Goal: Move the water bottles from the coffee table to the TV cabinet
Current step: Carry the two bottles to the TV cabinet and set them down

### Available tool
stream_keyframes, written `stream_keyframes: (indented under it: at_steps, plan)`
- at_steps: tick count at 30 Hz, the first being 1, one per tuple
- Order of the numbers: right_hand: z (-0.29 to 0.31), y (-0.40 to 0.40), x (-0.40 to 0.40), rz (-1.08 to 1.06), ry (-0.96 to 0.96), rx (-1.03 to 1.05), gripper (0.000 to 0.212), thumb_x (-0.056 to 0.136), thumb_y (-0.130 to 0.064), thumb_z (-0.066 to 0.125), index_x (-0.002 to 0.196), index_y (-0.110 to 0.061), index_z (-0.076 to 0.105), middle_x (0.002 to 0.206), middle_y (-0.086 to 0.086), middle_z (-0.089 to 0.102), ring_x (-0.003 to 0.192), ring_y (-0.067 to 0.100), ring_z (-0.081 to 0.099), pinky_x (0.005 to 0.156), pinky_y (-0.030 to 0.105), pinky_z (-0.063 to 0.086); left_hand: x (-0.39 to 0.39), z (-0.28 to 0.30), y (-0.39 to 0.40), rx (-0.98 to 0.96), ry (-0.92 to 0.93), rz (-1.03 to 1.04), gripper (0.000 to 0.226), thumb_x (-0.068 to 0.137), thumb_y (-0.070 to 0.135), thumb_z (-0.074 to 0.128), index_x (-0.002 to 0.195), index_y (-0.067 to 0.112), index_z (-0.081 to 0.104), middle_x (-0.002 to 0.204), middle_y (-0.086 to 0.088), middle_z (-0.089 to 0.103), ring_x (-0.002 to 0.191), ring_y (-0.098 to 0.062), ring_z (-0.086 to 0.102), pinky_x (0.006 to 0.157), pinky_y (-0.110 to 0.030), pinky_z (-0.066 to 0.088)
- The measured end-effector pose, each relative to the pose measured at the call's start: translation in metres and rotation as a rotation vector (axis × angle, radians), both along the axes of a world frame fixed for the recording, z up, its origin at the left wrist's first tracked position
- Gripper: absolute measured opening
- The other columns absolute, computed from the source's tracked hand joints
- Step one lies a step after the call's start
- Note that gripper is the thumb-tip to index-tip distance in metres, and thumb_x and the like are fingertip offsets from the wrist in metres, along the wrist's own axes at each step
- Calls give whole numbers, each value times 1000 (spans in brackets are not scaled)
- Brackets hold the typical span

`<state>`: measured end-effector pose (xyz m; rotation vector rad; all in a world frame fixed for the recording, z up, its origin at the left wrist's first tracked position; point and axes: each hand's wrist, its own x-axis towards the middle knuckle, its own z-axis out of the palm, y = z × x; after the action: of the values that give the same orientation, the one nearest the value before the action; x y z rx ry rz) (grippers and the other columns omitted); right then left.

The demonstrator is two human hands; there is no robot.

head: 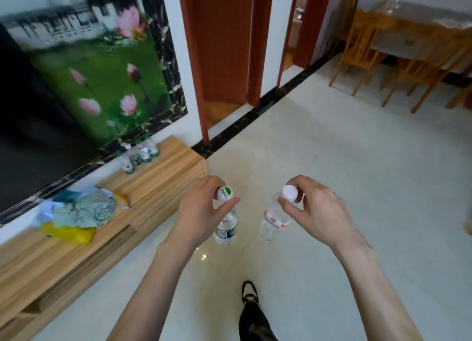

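My left hand (201, 208) grips a clear water bottle with a dark green label (226, 229) by its white cap, so it hangs upright over the floor. My right hand (311, 208) pinches the white cap of a second clear water bottle with a red-and-white label (274, 220), also hanging above the floor. The wooden TV cabinet (163, 172) runs along the wall to my left. Several small water bottles (139, 154) stand in a cluster on its far end against the wall. The coffee table is out of view.
A heap of cloth and a yellow bag (76, 215) lies on the cabinet's middle. A dark TV screen (30, 126) fills the far left. Wooden chairs and a table (398, 57) stand at the back right. My shoe (249, 292) is on the pale tiled floor.
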<state>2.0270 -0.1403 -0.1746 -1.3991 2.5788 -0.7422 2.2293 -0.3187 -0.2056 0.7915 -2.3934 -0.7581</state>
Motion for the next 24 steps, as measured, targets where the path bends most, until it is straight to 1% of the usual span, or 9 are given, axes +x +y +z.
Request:
stream_keyframes:
  at_steps: [2,4,6,9,11,15,18,21,24]
  plan:
    - [-5,-37,-14,66,-20,18,17,87,-48,63,93,-37,51,83,-19,57,79,-5,54,56,17,34,-5,0,-28,-40,-49,44,29,93,51,71,100,25,62,93,11,60,86,-10,52,72,-32,46]
    - [-9,-74,-30,134,-31,54,17,87,-48,63,93,-38,50,84,-18,58,77,-3,56,57,16,36,-11,-1,-53,-73,-106,80,30,93,54,69,101,27,60,94,14,57,85,-9,49,71,-27,38]
    - [-13,-110,-46,204,-30,80,18,88,-49,62,93,-37,50,83,-17,57,74,-3,55,58,16,38,-17,-4,-79,-98,-151,109,31,93,56,67,104,29,59,97,17,55,87,-7,47,73,-25,35]
    - [-18,-164,-67,292,-31,110,20,90,-51,61,96,-37,49,83,-19,56,73,-4,54,56,16,35,-28,-8,-115,-97,-194,152,30,94,56,65,108,31,57,101,18,53,94,-9,50,77,-27,40]
    - [-21,-196,-77,341,-44,138,20,91,-52,61,96,-37,48,84,-20,56,75,-4,54,56,17,33,-34,-9,-137,-98,-216,193,30,94,54,66,107,29,58,100,17,54,94,-11,50,77,-28,38]
    - [-29,-257,-92,411,-59,175,23,92,-54,60,100,-37,47,90,-18,58,79,4,58,63,23,47,-42,-17,-178,-112,-213,279,31,95,53,66,105,25,60,97,13,57,91,-12,48,76,-30,38]
    - [-34,-305,-98,467,-45,172,24,92,-53,63,100,-38,47,89,-19,57,77,3,58,61,18,42,-46,-25,-213,-111,-225,320,34,95,59,61,105,26,59,95,11,60,89,-14,48,77,-33,41]
    - [-39,-353,-101,514,-44,177,24,91,-54,63,101,-43,44,87,-25,53,76,0,57,59,15,37,-47,-36,-248,-103,-241,347,39,95,65,54,105,28,60,96,11,60,90,-13,49,78,-35,45]
    - [-45,-407,-103,547,-39,179,25,89,-58,62,102,-46,44,88,-28,54,77,0,60,61,14,42,-48,-47,-292,-115,-248,364,41,95,69,50,104,30,59,95,14,58,89,-10,47,75,-31,43]
